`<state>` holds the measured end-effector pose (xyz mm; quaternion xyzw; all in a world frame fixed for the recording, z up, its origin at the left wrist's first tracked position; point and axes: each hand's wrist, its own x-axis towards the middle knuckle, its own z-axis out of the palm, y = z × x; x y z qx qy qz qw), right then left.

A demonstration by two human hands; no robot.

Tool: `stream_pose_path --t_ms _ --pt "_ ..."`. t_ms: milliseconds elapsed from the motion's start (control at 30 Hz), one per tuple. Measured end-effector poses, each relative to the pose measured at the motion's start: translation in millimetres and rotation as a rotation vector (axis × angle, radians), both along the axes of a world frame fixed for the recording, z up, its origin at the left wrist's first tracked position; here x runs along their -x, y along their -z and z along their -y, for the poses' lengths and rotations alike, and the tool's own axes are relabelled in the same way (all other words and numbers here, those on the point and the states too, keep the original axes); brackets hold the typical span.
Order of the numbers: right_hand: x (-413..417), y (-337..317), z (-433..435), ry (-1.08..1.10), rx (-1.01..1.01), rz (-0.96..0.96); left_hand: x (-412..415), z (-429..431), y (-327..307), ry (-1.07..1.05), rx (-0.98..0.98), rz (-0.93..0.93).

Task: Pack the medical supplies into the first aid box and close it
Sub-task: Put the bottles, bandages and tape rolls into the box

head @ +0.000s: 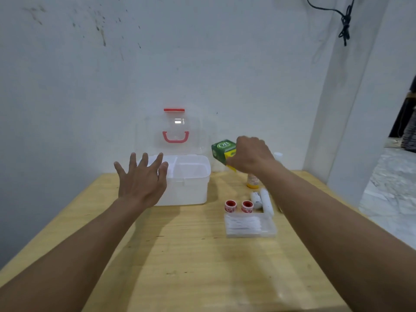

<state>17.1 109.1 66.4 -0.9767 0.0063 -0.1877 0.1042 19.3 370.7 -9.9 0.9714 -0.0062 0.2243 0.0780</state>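
The white first aid box (189, 190) stands open at the back of the wooden table (180, 255), its clear lid (176, 131) with red handle upright against the wall. My left hand (141, 179) hovers open with fingers spread over the box's left front corner. My right hand (249, 155) grips a green and yellow carton (222, 149), lifted above the table right of the box. Below it stands a yellow bottle (253, 182), partly hidden. Two red tape rolls (238, 206), white bandage rolls (262, 200) and a clear case of cotton swabs (249, 225) lie on the table.
The table sits in a corner, with a white wall behind and a pillar at the right. A black cable (344, 23) hangs on the wall at the upper right. A small clear cup (278, 156) stands behind my right wrist.
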Motion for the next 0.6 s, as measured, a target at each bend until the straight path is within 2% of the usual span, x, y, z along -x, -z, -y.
stream_pose_path --t_ms 267,600 --pt "-3.8 -38.2 -19.3 -0.12 -0.083 0.067 -0.2 -2.3 4.3 0.005 0.002 -0.019" --pt "-19.5 -44.9 -62.9 -0.236 0.019 -0.136 -1.0 -1.4 7.8 0.036 0.02 0.029"
